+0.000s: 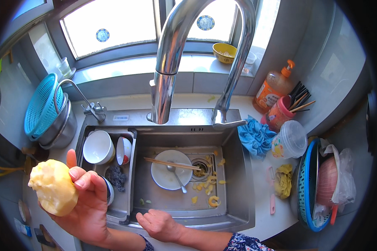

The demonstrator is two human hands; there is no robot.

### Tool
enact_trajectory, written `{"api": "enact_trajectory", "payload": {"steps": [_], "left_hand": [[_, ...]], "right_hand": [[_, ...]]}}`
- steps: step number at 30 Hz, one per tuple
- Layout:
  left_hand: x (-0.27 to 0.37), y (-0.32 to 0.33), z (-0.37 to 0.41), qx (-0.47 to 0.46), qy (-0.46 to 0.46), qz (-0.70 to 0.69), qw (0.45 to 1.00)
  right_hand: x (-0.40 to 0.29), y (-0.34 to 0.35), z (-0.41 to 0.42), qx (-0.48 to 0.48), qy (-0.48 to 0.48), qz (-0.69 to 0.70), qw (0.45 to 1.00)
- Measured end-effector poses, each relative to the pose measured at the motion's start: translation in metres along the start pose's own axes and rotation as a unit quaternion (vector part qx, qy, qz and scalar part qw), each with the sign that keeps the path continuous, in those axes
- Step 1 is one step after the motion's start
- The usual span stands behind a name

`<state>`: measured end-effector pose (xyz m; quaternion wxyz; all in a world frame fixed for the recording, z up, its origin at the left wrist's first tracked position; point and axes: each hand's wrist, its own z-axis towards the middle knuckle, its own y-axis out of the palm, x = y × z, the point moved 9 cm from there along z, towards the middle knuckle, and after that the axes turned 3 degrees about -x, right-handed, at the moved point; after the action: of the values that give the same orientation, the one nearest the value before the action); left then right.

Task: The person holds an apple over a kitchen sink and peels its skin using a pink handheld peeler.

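Observation:
My left hand (88, 204) is raised at the left, above the sink's edge. It grips a peeled, pale yellow fruit or vegetable (54, 188) with an uneven, cut surface; which kind I cannot tell. Over the front rim of the steel sink (238, 175), my right hand (158, 224) is curled into a loose fist, with nothing visible in it. In the main basin lies a white plate (158, 175), with wooden chopsticks (172, 163) across it and a metal spoon (177, 178) on it. Yellow peelings (213, 201) are scattered around the drain (202, 168).
The steel faucet (163, 97) arches over the basin. White bowls (99, 147) and a dark scouring pad (116, 178) occupy the left compartment. Rightward are a blue cloth (257, 136), a soap bottle (270, 89), plastic tubs (290, 139) and a pink-handled tool (272, 204). Colanders (40, 106) stand left.

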<state>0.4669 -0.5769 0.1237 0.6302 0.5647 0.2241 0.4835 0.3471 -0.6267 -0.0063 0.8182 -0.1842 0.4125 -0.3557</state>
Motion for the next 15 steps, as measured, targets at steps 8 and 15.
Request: {"api": "enact_trajectory", "payload": {"steps": [8,15], "left_hand": [[-0.004,-0.001,0.0,-0.005,-0.011,-0.003,1.0],[-0.006,-0.003,0.002,-0.005,-0.019,-0.013,1.0]], "right_hand": [[-0.013,0.04,-0.022,-0.066,0.033,-0.077,0.994],[-0.012,0.04,-0.024,-0.062,0.062,-0.028,0.996]]}}
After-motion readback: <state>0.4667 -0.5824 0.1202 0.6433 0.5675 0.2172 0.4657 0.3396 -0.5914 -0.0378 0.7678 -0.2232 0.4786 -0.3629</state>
